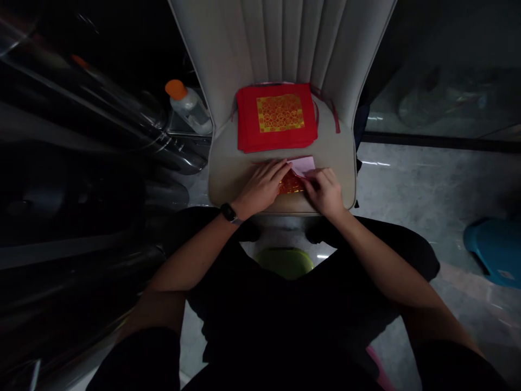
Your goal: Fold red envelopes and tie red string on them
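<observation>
On the front of a pale chair seat lies a red and gold paper (291, 183), partly folded so that its pinkish-white side (302, 165) shows. My left hand (264, 186) rests flat over the paper's left part, fingers stretched out and pointing up and right. Thumb and fingers of my right hand (325, 190) are pinched on the paper's right edge. Behind both hands sits a stack of red sheets (248, 122) with a gold patterned panel (280, 113) on top. How far the paper reaches beneath my left hand is hidden.
The chair's tall ribbed back (285, 43) rises behind the stack. Red strings (336, 117) trail on the seat's right. A clear bottle with an orange cap (191, 108) stands left of the chair. A blue plastic object (499, 250) is on the floor at right.
</observation>
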A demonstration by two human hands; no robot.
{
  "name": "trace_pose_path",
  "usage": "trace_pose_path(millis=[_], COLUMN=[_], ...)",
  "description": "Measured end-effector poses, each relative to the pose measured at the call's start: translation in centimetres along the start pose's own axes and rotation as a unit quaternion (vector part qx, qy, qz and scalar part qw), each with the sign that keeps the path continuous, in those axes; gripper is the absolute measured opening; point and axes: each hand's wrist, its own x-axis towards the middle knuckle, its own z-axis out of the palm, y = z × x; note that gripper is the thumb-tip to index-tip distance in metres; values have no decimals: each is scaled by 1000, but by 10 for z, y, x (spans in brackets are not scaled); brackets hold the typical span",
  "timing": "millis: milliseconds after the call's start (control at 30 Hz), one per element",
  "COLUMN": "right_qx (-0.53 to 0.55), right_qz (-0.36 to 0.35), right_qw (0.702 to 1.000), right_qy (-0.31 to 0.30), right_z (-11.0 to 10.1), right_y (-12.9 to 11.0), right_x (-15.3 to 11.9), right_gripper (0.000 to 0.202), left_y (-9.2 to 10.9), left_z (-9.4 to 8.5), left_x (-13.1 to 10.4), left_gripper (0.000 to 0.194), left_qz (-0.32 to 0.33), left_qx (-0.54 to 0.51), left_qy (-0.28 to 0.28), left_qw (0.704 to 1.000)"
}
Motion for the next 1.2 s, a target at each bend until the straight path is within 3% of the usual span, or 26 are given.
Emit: trace_pose_path(millis=[133, 333, 433, 633, 767, 867, 1000, 1200], right_qx=[3, -6, 27, 93, 201, 257, 258, 102], right_qz=[64, 93, 143, 232, 345, 377, 353, 241], right_qw=[997, 995, 989, 968, 911, 874, 887, 963], right_qy=[44, 26, 3, 24, -103, -168, -146, -70], right_z=[1, 2, -9, -36, -47, -48, -35, -15], right_y=[9, 10, 9, 20, 15, 3, -1, 6], right_x=[11, 14, 15, 22, 28, 32, 36, 32], right_gripper=[13, 23, 31, 51, 67, 72, 61, 23], left_y=[1, 5, 8, 2, -1, 0, 0, -4], left_z=[0, -1, 0, 2, -1, -4, -4, -1], left_x=[-1, 0, 3, 4, 4, 4, 3, 2], left_gripper=[69, 46, 56, 51, 50, 49, 50, 52], left_qz=[-7, -1, -17, -37, -38, -36, -34, -29], left_qx=[6, 41, 33, -16, -40, -42, -38, -36], left_qy=[-13, -23, -10, -9, -10, -9, -13, -14], left_qw=[1000, 999, 999, 999, 998, 998, 999, 999])
